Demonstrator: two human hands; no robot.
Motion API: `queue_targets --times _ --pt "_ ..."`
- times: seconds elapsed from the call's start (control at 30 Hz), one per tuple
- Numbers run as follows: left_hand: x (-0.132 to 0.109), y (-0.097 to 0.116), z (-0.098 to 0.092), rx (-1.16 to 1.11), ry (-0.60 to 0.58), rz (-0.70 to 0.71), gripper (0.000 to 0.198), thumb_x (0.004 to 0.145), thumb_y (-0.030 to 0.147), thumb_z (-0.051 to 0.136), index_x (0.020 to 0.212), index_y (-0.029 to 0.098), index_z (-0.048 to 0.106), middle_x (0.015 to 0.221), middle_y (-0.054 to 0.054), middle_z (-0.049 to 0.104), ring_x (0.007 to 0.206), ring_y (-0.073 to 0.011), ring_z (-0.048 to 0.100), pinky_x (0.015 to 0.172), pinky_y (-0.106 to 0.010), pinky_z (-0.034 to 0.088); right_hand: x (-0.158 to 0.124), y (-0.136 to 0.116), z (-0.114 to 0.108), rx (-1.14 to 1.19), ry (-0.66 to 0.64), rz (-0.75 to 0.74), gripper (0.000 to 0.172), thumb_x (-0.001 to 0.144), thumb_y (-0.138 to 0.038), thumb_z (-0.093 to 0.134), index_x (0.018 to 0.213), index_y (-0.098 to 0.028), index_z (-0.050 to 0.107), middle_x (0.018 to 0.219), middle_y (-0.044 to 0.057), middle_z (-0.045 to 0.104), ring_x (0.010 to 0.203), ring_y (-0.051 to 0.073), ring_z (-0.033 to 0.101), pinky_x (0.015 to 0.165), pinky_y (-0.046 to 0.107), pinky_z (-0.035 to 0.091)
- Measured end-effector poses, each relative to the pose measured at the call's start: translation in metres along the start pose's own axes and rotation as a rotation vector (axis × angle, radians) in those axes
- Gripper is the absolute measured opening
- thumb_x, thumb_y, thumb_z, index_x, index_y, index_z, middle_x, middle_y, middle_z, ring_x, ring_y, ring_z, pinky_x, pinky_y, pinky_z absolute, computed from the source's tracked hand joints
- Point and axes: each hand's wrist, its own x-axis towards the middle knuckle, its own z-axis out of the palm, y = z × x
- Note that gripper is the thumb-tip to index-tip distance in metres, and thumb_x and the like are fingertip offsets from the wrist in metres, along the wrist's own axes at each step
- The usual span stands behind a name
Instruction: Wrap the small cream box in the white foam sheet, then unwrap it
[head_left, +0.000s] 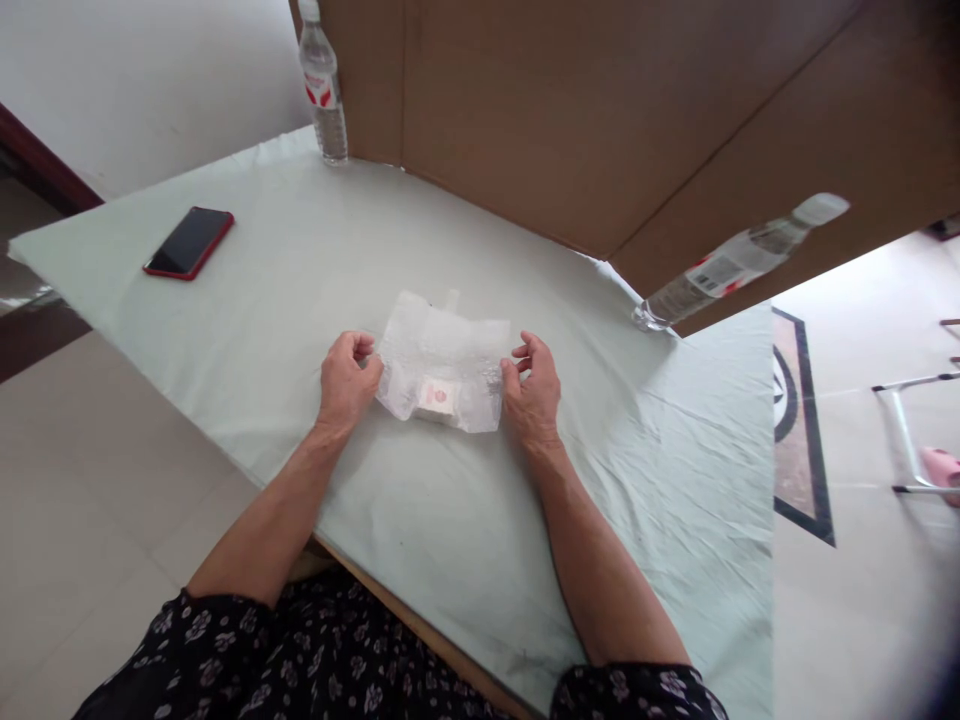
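Note:
A crumpled clear plastic bag (442, 360) with a small red-and-white label lies flat on the pale green tablecloth (300, 280). My left hand (346, 380) pinches the bag's left edge with curled fingers. On the opposite side, my right hand (534, 390) grips the right edge, fingers bent around it. Both forearms reach in from the near table edge.
A red-cased phone (189, 243) lies at the far left. One water bottle (322, 85) stands at the back; another water bottle (739, 262) stands at the right. A large brown cardboard panel (585, 110) stands behind them. Tiled floor lies beyond the table's edges.

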Motion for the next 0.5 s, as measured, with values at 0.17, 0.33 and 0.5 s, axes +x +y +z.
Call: queue_targets --times 0.17,0.33,0.5 --pt "-0.012 0.014 -0.005 -0.016 0.013 0.382 0.026 0.083 0.025 0.054 0.106 0.02 0.063 0.107 -0.008 0.07 0.108 -0.0237 0.063 0.097 -0.04 0.049 -0.006 -0.034 -0.017 0.129 -0.187 -0.165 0.037 0.091 -0.046 0.058 0.119 -0.023 0.063 0.112 0.01 0.072 0.098 0.022 0.066 0.078 0.037 0.054" --pt "-0.018 0.019 -0.006 0.033 -0.364 0.519 0.038 0.088 0.039 0.055 0.119 0.019 0.066 0.119 -0.011 0.072 0.117 -0.0291 0.062 0.107 -0.047 0.043 -0.007 -0.043 -0.02 0.127 -0.496 -0.063 0.041 0.086 -0.041 0.066 0.121 -0.019 0.065 0.098 0.007 0.075 0.09 0.022 0.068 0.086 0.041 0.053" --pt "-0.009 0.016 -0.022 -0.255 -0.494 0.277 0.046 0.095 0.052 0.048 0.114 0.017 0.069 0.071 -0.004 0.068 0.076 -0.0218 0.067 0.082 -0.038 0.054 -0.016 -0.052 -0.036 0.383 -0.786 -0.147 0.028 0.089 -0.034 0.063 0.115 -0.022 0.07 0.091 0.002 0.073 0.085 0.016 0.067 0.083 0.032 0.052"
